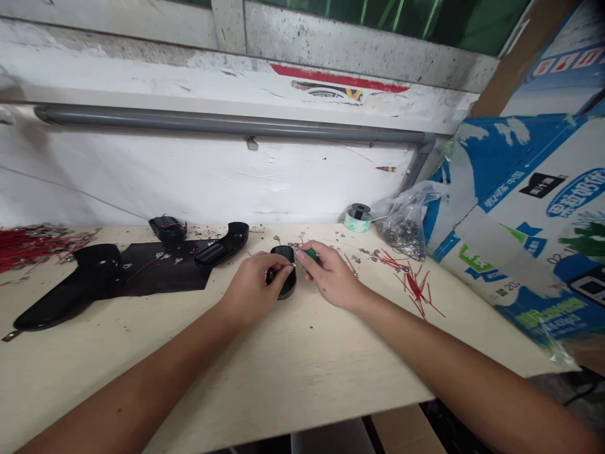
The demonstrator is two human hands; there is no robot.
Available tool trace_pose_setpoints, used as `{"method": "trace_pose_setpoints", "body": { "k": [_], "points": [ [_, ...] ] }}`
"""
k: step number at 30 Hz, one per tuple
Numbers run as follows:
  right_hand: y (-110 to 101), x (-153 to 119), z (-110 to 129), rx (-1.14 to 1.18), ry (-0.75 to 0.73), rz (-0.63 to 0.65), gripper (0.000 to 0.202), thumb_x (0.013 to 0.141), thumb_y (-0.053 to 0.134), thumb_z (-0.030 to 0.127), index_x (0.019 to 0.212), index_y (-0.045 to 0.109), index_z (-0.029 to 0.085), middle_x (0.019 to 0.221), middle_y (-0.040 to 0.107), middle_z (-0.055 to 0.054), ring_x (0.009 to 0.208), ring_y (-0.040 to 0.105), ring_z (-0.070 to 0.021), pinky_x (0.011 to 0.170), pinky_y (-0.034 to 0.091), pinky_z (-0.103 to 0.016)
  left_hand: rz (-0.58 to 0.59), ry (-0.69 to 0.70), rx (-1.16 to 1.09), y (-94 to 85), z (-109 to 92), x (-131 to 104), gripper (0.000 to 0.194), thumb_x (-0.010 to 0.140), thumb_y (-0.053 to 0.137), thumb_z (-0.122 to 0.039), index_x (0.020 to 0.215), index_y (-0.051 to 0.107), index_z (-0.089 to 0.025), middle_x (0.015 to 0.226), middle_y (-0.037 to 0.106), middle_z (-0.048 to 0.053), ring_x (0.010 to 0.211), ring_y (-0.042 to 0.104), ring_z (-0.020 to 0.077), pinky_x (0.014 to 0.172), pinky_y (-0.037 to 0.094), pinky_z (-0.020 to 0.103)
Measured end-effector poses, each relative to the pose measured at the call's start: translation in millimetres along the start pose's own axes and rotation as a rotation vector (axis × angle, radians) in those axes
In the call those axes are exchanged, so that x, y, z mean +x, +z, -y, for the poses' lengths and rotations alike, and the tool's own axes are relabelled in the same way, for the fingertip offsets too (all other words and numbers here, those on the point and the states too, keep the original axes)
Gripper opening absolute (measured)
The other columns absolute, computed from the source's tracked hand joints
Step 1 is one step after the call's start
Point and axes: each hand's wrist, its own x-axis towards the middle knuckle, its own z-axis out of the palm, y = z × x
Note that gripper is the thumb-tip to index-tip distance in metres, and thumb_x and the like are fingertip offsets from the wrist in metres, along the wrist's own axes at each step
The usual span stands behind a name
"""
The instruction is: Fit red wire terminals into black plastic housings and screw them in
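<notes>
My left hand [259, 281] is closed at a curved black plastic housing [286, 290] in the middle of the table. Its thumb and fingertips press together by the housing's opening, near a tiny shiny metal part too small to make out. Opposite it, my right hand [329, 272] grips a small tool with a green handle [311, 254]. The tool points left at the housing, and its tip is hidden by my fingers. The two hands almost meet over the housing.
More black housings [70, 287] lie left, by a black sheet [161, 277] with metal bits. Red wires [38, 247] heap at far left; others [416, 284] lie right. A tape roll [358, 217] and a plastic bag of metal parts [404, 227] stand behind. A printed carton [534, 221] borders the right.
</notes>
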Motion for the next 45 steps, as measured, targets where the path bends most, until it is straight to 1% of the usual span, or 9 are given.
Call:
{"method": "trace_pose_setpoints", "body": {
  "k": [6,11,16,22,32,36,39,43,45],
  "points": [
    [0.9,3.1,-4.3,0.18,0.019,0.014,0.031,0.091,0.058,0.04,0.11,0.054,0.016,0.074,0.055,0.0,0.07,0.052,-0.0117,0.067,0.043,-0.025,-0.018,-0.033,0.033,0.6,1.7,2.7,0.02,0.089,0.055,-0.031,0.082,0.07,-0.02,0.075,0.066,0.001,0.072,0.057,0.0142,0.065,0.04,0.028],
    [3.0,2.6,-3.0,0.108,-0.002,0.103,0.027,0.093,0.056,0.042,0.093,0.057,0.014,0.072,0.053,-0.001,0.07,0.051,-0.0116,0.066,0.042,-0.023,-0.011,0.002,0.026,0.8,2.9,2.1,0.019,0.089,0.055,-0.029,0.082,0.071,-0.021,0.069,0.062,0.0,0.068,0.053,0.0131,0.064,0.038,0.027],
    [3.6,1.0,-5.4,0.021,0.02,0.094,0.03,0.095,0.053,0.042,0.084,0.055,0.014,0.072,0.054,-0.002,0.067,0.049,-0.0101,0.058,0.038,-0.021,-0.013,0.034,0.02,0.5,3.4,1.0,0.018,0.088,0.055,-0.026,0.082,0.071,-0.02,0.07,0.062,0.0,0.068,0.052,0.0125,0.065,0.039,0.027],
    [0.1,-1.3,-7.2,-0.046,0.055,0.136,0.028,0.096,0.051,0.039,0.086,0.056,0.014,0.066,0.051,0.0,0.056,0.044,-0.0079,0.049,0.031,-0.018,0.023,0.069,0.009,1.0,3.5,0.9,0.018,0.088,0.056,-0.024,0.081,0.073,-0.022,0.072,0.064,0.0,0.07,0.051,0.0128,0.066,0.039,0.027],
    [4.8,-4.1,-1.0,-0.145,0.006,0.071,0.017,0.093,0.051,0.027,0.082,0.052,0.014,0.069,0.053,0.0,0.057,0.054,-0.0095,0.053,0.039,-0.019,0.035,0.112,0.034,1.4,0.9,1.0,0.02,0.089,0.056,-0.021,0.08,0.075,-0.022,0.067,0.062,0.0,0.068,0.048,0.0131,0.067,0.038,0.028],
    [5.4,-1.2,-0.7,-0.109,0.056,0.054,0.023,0.093,0.052,0.032,0.079,0.052,0.014,0.069,0.055,-0.001,0.062,0.055,-0.0114,0.057,0.042,-0.021,-0.017,0.036,-0.006,1.8,1.3,2.2,0.017,0.087,0.059,-0.024,0.081,0.074,-0.021,0.067,0.062,0.001,0.069,0.051,0.0135,0.066,0.039,0.027],
    [5.7,1.9,-5.7,-0.04,0.015,0.02,0.032,0.094,0.053,0.041,0.076,0.052,0.014,0.071,0.059,-0.004,0.069,0.056,-0.0127,0.066,0.045,-0.023,-0.038,-0.084,-0.092,0.5,1.7,3.7,0.018,0.086,0.06,-0.03,0.083,0.074,-0.019,0.068,0.062,0.001,0.066,0.052,0.0131,0.06,0.038,0.026],
    [3.2,5.2,-16.2,0.133,0.081,-0.085,0.03,0.093,0.052,0.044,0.103,0.053,0.016,0.083,0.061,-0.003,0.062,0.057,-0.0113,0.063,0.047,-0.025,-0.069,-0.125,-0.203,-1.0,0.9,4.7,0.024,0.087,0.059,-0.034,0.078,0.07,-0.015,0.066,0.061,0.001,0.063,0.051,0.0121,0.059,0.039,0.025],
    [-0.5,6.3,-18.2,0.027,0.158,-0.15,0.032,0.093,0.051,0.039,0.117,0.052,0.019,0.085,0.061,-0.001,0.056,0.052,-0.0093,0.058,0.042,-0.023,-0.091,-0.121,-0.215,0.4,0.8,4.0,0.023,0.087,0.059,-0.033,0.079,0.07,-0.015,0.067,0.061,0.002,0.064,0.052,0.0123,0.061,0.041,0.025]
  ]
}}
